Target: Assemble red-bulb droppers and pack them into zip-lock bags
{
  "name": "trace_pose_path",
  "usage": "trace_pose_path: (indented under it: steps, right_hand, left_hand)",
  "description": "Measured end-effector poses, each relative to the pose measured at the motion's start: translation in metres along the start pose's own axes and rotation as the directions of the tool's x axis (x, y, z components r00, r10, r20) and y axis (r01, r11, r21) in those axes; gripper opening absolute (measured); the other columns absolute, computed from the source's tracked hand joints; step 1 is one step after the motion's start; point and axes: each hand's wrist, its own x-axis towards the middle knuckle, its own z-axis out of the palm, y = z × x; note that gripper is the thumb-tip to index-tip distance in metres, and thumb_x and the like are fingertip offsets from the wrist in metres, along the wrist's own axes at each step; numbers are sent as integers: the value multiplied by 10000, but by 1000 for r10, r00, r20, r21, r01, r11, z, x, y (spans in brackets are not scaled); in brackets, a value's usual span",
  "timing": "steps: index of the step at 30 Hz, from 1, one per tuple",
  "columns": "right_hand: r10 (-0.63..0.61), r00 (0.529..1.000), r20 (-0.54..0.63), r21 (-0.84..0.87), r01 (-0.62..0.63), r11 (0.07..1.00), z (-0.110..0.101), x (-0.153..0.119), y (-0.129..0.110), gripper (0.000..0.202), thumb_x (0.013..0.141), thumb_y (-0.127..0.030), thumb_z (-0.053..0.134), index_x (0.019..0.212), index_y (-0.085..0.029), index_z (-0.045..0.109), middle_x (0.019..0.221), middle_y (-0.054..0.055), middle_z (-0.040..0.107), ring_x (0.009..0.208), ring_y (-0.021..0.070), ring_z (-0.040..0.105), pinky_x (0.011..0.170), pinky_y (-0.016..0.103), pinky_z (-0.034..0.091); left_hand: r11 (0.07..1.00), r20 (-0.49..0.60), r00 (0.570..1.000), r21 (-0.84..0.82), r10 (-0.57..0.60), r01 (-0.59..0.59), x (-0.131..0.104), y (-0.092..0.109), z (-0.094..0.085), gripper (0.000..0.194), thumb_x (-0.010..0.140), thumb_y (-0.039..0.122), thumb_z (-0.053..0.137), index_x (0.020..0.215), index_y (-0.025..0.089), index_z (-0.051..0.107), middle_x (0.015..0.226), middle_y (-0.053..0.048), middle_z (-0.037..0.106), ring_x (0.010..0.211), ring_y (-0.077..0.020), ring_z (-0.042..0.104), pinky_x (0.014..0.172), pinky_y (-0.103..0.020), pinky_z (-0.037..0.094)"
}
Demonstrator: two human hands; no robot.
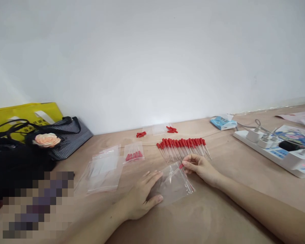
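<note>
A clear zip bag [171,189] lies flat on the table between my hands. My left hand [144,191] rests on the bag's left side, thumb and fingers spread apart. At the bag's upper right edge, my right hand [197,166] pinches a dropper by its red rubber bulb [181,166]; its clear tube seems to lie inside the bag. Just beyond, a row of glass droppers with red bulbs [181,144] lies side by side, tips toward me. Left of these is a small bag holding several droppers [134,154]. A stack of clear zip bags [103,167] lies farther left.
Loose red bulbs [171,129] and another red pile [141,134] lie near the wall. A tissue pack [223,123] and a white power strip [269,149] with plugs stand at right. At left are a striped bag [71,137] and a yellow bag [40,112].
</note>
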Motion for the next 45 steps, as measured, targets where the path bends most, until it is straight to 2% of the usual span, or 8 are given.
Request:
trace_pose_path:
  steps: [13, 18, 25, 27, 32, 35, 40, 45]
  right_hand:
    - [-131, 975, 177, -436, 197, 878, -16, -5, 8, 251, 604, -374, 708, 725, -171, 621, 519, -50, 470, 470, 69, 373, 460, 211, 292]
    - [-287, 934, 211, -566, 357, 743, -7, -4, 10, 212, 666, -398, 659, 670, -185, 650, 854, 40, 551, 753, 142, 516, 669, 273, 411]
    - [-295, 881, 369, -777, 467, 422, 1, -8, 9, 203, 819, -282, 480, 864, -268, 677, 979, 58, 556, 944, 193, 491, 849, 372, 364]
    - [-295, 868, 399, -764, 493, 416, -3, -8, 7, 207, 817, -274, 474, 901, -263, 663, 1050, 61, 542, 984, 192, 486, 863, 361, 363]
    - [-351, 930, 103, -875, 253, 413, -28, 24, -9, 152, 759, -273, 525, 738, -187, 648, 806, 39, 607, 746, 141, 557, 693, 245, 422]
    - [-406, 906, -118, -936, 35, 350, -41, 59, -22, 161, 750, -261, 518, 784, -178, 653, 792, 40, 626, 744, 149, 563, 699, 247, 408]
    - [-417, 881, -222, -931, -64, 361, -44, 99, -25, 323, 740, -385, 525, 922, -155, 661, 862, 104, 614, 830, 215, 560, 749, 312, 393]
    - [-395, 884, -252, -897, -60, 438, -37, 109, -21, 237, 668, -398, 596, 735, -190, 685, 911, 87, 605, 879, 223, 542, 759, 309, 378]
  left_hand:
    - [1000, 5, 1000, -20, 2, -2, -15, -21, -2, 572, 790, 486, 488, 1291, 252, 345, 1339, -59, 397, 1235, -251, 337, 1006, -438, 298]
    - [1000, -43, 999, -2, 22, -22, -9, -14, 0, 523, 791, 477, 490, 1250, 238, 410, 1320, -66, 419, 1220, -244, 358, 1005, -431, 305]
    - [999, -61, 997, 15, 47, -47, -8, -14, -1, 486, 796, 471, 487, 1219, 235, 453, 1307, -64, 436, 1200, -238, 385, 998, -427, 320]
    - [999, -58, 997, 20, 50, -49, -8, -14, -1, 482, 797, 470, 485, 1218, 236, 457, 1307, -62, 436, 1201, -239, 385, 999, -430, 320]
    - [999, -51, 998, 23, 44, -43, -9, -17, 0, 493, 800, 471, 481, 1230, 233, 447, 1319, -64, 420, 1214, -238, 367, 1008, -429, 307]
    - [999, -64, 997, 28, 49, -47, -9, -17, 1, 480, 796, 476, 485, 1219, 251, 458, 1310, -58, 431, 1205, -241, 380, 999, -435, 318]
    - [999, -61, 997, 18, 44, -43, -9, -15, 0, 479, 794, 474, 488, 1215, 247, 465, 1301, -62, 443, 1194, -241, 391, 992, -435, 328]
    - [999, -78, 996, -7, 52, -53, -9, -19, 0, 476, 782, 473, 506, 1206, 258, 478, 1295, -61, 452, 1182, -253, 402, 980, -451, 335]
